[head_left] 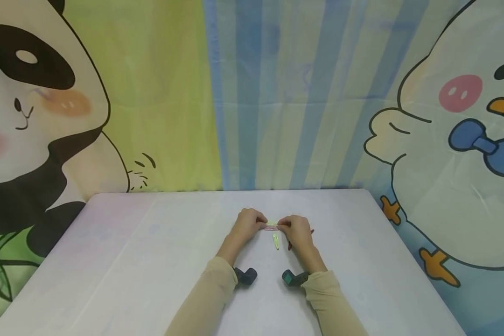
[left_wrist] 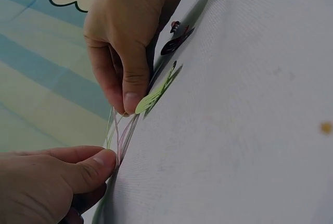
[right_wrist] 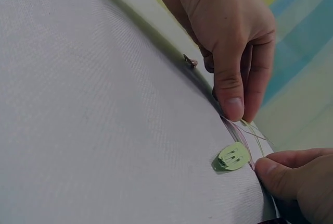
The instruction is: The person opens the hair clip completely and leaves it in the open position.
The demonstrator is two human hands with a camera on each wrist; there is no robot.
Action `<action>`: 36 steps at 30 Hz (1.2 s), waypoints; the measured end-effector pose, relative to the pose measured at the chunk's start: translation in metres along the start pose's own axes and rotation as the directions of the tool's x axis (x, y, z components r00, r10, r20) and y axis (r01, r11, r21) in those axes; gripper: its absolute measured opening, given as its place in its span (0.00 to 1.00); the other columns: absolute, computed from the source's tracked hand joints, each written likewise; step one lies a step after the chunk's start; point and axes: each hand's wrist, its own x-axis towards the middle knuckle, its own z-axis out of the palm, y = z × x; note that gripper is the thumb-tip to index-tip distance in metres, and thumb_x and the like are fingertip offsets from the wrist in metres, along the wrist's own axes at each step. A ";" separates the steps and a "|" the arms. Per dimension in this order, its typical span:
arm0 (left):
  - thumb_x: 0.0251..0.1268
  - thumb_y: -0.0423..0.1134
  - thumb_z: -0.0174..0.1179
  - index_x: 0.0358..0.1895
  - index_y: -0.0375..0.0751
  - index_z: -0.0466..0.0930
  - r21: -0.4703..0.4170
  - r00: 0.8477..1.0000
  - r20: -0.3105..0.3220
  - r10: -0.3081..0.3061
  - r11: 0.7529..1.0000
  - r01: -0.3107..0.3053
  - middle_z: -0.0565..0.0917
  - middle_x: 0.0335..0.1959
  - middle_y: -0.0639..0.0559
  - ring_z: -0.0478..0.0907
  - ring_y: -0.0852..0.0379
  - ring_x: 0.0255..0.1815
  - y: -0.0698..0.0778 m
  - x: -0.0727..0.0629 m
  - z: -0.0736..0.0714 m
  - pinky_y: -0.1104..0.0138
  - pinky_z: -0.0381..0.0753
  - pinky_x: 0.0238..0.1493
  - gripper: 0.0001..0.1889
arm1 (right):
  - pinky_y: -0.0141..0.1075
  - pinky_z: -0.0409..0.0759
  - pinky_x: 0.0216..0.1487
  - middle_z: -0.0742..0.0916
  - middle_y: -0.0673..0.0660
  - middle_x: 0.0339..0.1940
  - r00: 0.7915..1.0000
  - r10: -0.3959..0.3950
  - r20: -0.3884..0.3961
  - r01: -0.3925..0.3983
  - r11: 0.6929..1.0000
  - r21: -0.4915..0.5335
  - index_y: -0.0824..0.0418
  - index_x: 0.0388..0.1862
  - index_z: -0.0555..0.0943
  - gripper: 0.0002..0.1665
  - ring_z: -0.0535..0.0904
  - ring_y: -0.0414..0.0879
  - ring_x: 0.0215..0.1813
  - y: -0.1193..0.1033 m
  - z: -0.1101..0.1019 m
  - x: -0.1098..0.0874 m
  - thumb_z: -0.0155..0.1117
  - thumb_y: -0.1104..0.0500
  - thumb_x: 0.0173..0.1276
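Between your left hand (head_left: 247, 223) and right hand (head_left: 297, 229), both pinching them, the strands (head_left: 271, 228) should handle light, limp, slippery; grip near each end.

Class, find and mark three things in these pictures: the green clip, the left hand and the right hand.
Green clip (right_wrist: 235, 156): right wrist view, middle of its visible face.
Left hand (head_left: 246, 225): head view, back of the hand.
Right hand (head_left: 299, 231): head view, back of the hand.
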 end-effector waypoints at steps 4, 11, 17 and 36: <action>0.56 0.38 0.68 0.34 0.46 0.88 -0.012 1.000 0.011 -0.009 1.000 0.009 0.88 0.32 0.55 0.84 0.55 0.40 0.001 0.001 0.000 0.62 0.79 0.46 0.04 | 0.41 0.79 0.45 0.89 0.51 0.30 1.000 -0.006 0.015 0.006 1.000 0.007 0.54 0.29 0.88 0.03 0.84 0.49 0.40 0.001 -0.002 -0.001 0.73 0.58 0.54; 0.55 0.37 0.68 0.34 0.45 0.88 -0.027 1.000 0.014 -0.009 1.000 0.010 0.88 0.31 0.55 0.83 0.56 0.39 -0.002 0.002 -0.001 0.62 0.78 0.46 0.04 | 0.42 0.79 0.47 0.89 0.51 0.32 0.999 -0.002 0.039 0.002 1.000 -0.006 0.54 0.30 0.88 0.03 0.84 0.48 0.42 -0.003 -0.003 0.000 0.72 0.57 0.56; 0.55 0.36 0.68 0.33 0.45 0.88 -0.027 1.000 0.021 -0.007 1.000 0.007 0.88 0.30 0.55 0.83 0.56 0.38 -0.005 0.003 0.000 0.63 0.79 0.44 0.03 | 0.42 0.79 0.47 0.87 0.51 0.31 0.999 -0.019 0.028 0.019 1.000 -0.012 0.54 0.31 0.89 0.04 0.83 0.49 0.41 -0.005 -0.004 -0.002 0.71 0.57 0.56; 0.56 0.36 0.67 0.32 0.46 0.88 -0.028 0.997 0.064 -0.032 0.999 0.034 0.87 0.30 0.56 0.82 0.57 0.38 -0.005 0.004 0.000 0.63 0.79 0.45 0.02 | 0.42 0.77 0.45 0.86 0.51 0.29 1.000 -0.026 0.013 0.027 0.998 -0.060 0.55 0.31 0.88 0.03 0.81 0.49 0.39 -0.005 -0.001 -0.003 0.71 0.59 0.58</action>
